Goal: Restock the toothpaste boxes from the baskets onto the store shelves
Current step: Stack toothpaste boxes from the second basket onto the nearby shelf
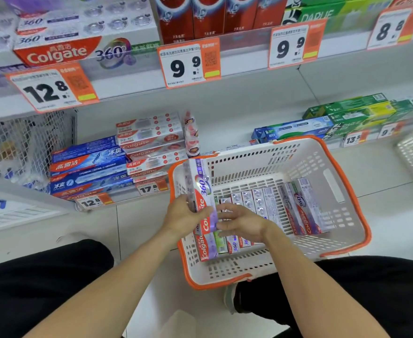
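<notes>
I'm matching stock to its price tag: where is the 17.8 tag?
In the head view, the 17.8 tag sits on the bottom shelf's front edge, below the red-and-white Colgate boxes, just left of the orange-rimmed basket.

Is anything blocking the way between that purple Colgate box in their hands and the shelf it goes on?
Nothing visible does. The left hand and right hand hold the Colgate 360 box upright above the basket, and the air towards the matching boxes on the upper shelf looks open.
</notes>
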A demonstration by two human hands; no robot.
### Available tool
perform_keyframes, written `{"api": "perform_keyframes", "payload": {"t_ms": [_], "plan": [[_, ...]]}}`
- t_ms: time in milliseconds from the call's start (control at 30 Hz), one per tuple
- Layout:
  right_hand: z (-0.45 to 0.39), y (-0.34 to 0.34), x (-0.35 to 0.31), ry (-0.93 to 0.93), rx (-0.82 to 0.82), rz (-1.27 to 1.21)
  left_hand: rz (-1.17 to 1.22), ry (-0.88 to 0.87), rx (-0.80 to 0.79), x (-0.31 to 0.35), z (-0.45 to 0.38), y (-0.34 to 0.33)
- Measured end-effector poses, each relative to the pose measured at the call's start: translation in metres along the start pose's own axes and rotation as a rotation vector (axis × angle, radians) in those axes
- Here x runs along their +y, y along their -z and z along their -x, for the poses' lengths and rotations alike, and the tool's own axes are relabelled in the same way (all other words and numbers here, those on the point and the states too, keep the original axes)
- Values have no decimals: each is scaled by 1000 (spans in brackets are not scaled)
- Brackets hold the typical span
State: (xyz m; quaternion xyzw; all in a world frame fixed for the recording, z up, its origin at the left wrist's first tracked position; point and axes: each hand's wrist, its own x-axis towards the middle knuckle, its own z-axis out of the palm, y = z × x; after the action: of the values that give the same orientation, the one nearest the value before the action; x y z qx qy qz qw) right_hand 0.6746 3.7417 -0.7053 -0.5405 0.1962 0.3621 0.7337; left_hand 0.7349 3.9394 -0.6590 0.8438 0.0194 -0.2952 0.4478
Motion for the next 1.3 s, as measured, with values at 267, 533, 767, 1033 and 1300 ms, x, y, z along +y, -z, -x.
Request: {"api": "perform_keyframes", "payload": {"t_ms": [267,533,767,1033,1300], "plan": [[-36,-5,81,-132,332,333,44,-3,163,-5,-9,26],[-57,-6,84,-333,118,222,137,27,134,-15,-8,33],[-57,-30,69,-301,232,369,188,40,127,-18,-2,37],[24,-3,-45,-84,70,181,367,94,0,-6,8,50],[68,-50,-103,238,89,168,531,-81,-136,28,49,54]]}}
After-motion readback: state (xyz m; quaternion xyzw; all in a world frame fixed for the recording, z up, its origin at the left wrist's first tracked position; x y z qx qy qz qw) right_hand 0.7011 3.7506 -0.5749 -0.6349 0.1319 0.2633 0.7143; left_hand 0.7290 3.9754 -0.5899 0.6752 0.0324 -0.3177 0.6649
